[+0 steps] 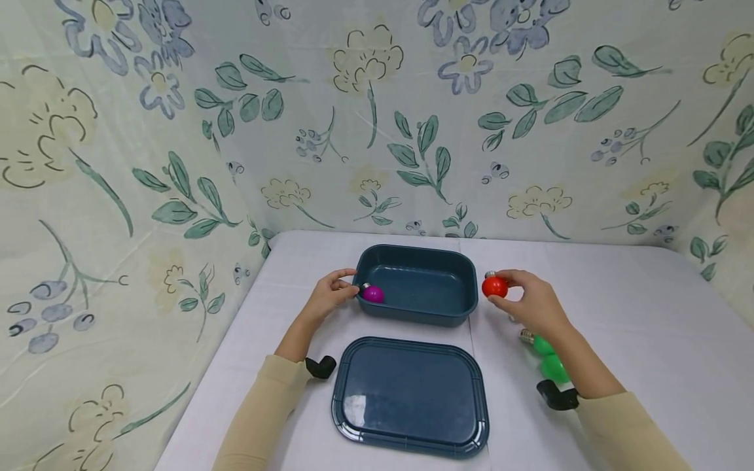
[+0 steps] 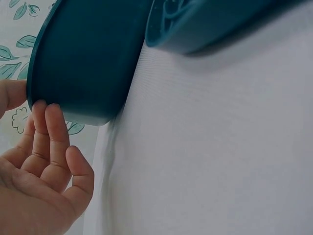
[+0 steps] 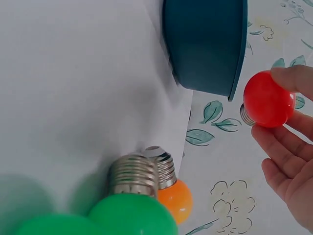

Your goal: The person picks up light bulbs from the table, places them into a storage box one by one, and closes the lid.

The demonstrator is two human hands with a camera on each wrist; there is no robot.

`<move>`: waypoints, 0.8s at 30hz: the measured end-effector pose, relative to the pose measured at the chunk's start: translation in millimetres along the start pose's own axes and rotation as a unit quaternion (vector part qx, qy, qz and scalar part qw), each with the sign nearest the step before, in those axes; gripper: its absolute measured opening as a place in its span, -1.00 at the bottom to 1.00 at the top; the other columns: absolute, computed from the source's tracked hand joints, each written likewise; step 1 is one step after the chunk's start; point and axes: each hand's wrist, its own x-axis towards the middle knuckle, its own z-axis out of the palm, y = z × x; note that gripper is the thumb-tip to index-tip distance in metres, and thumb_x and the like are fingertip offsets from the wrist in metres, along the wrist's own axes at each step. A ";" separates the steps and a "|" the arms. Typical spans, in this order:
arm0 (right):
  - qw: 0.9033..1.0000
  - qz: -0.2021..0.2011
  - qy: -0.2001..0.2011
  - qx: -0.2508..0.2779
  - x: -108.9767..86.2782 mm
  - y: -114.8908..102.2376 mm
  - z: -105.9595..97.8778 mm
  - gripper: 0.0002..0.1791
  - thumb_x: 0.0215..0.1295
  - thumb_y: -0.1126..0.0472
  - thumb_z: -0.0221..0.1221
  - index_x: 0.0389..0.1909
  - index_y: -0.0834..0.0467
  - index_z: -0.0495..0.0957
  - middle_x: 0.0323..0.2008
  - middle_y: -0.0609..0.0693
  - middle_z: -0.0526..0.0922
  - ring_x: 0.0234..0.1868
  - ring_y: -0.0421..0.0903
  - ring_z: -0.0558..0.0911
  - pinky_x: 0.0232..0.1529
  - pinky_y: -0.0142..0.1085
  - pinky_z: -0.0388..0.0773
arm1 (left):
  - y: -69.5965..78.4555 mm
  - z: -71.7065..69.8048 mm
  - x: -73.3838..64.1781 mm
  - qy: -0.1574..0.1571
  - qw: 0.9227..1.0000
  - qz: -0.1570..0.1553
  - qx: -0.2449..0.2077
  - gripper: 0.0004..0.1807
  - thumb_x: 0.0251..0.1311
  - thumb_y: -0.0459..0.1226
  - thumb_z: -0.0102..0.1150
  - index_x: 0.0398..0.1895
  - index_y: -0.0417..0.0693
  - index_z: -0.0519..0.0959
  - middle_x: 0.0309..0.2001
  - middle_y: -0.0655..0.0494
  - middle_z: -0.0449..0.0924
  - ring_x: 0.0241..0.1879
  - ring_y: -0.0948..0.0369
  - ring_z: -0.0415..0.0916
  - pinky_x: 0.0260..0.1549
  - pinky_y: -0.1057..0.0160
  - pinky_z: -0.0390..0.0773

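In my right hand (image 1: 533,302) is a red light bulb (image 1: 495,286), pinched between thumb and fingers beside the right end of a dark blue plastic box (image 1: 432,318). The bulb's metal screw base shows in the right wrist view. My left hand (image 1: 326,297) holds the box's left end, thumb at the rim and fingertips against the outer wall (image 2: 88,63). Inside the box, close to that hand, lies a purple light bulb (image 1: 374,294). The wrist view of the left hand does not show the box's inside.
A dark blue lid (image 1: 412,396) lies flat on the white table in front of the box. Green light bulbs (image 1: 554,368) lie under my right forearm, with an orange light bulb (image 3: 176,200) near them. Floral cloth (image 1: 377,131) hangs behind the table.
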 end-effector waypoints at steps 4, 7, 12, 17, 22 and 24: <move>1.000 -0.018 0.001 0.002 -0.7 -7.4 0.6 -0.39 0.19 0.16 0.35 0.24 0.26 0.44 0.15 0.31 0.47 0.13 0.30 0.40 -0.01 0.17 0.48 | 0.3 -0.7 -1.5 0.003 1.000 0.005 -0.001 -0.49 0.21 -0.31 0.26 0.24 -0.18 0.46 -0.36 0.04 0.58 -0.29 0.04 0.51 -0.34 0.23 0.40; 1.000 -0.028 0.004 0.001 -1.7 -13.5 2.0 -0.39 0.19 0.17 0.35 0.24 0.27 0.44 0.14 0.31 0.47 0.13 0.30 0.41 -0.03 0.17 0.49 | 0.3 -1.0 -2.2 0.001 1.000 0.007 -0.003 -0.49 0.21 -0.31 0.25 0.25 -0.20 0.45 -0.36 0.04 0.58 -0.30 0.04 0.50 -0.34 0.21 0.40; 0.999 -0.046 0.003 0.010 -4.9 -23.4 4.9 -0.41 0.21 0.16 0.34 0.22 0.29 0.44 0.12 0.30 0.50 0.12 0.29 0.44 0.01 0.18 0.47 | -2.2 -0.9 -2.8 -0.003 1.000 0.010 -0.002 -0.49 0.23 -0.31 0.24 0.26 -0.20 0.44 -0.36 0.04 0.58 -0.29 0.03 0.51 -0.32 0.20 0.40; 0.998 -0.061 0.004 0.018 -6.4 -34.6 9.6 -0.41 0.21 0.14 0.34 0.22 0.28 0.45 0.13 0.28 0.51 0.12 0.26 0.45 0.01 0.16 0.48 | 0.3 -2.1 -6.8 -0.013 1.000 0.011 -0.009 -0.47 0.24 -0.35 0.23 0.27 -0.27 0.41 -0.38 0.06 0.57 -0.26 -0.06 0.51 -0.33 0.18 0.41; 0.997 -0.071 0.001 0.032 -4.5 -41.8 17.6 -0.43 0.21 0.18 0.33 0.22 0.26 0.45 0.13 0.25 0.51 0.11 0.23 0.47 -0.02 0.13 0.51 | -3.8 -1.8 -7.8 -0.008 1.000 0.011 -0.010 -0.49 0.23 -0.31 0.25 0.25 -0.20 0.44 -0.36 0.04 0.58 -0.31 0.09 0.52 -0.33 0.20 0.41; 0.996 -0.075 -0.001 0.039 -4.1 -44.5 21.9 -0.44 0.22 0.19 0.33 0.22 0.25 0.46 0.13 0.24 0.52 0.11 0.22 0.47 0.00 0.15 0.49 | -4.0 -1.8 -9.1 -0.004 1.000 0.010 -0.008 -0.50 0.22 -0.31 0.25 0.24 -0.18 0.45 -0.35 0.03 0.58 -0.33 0.15 0.51 -0.32 0.20 0.42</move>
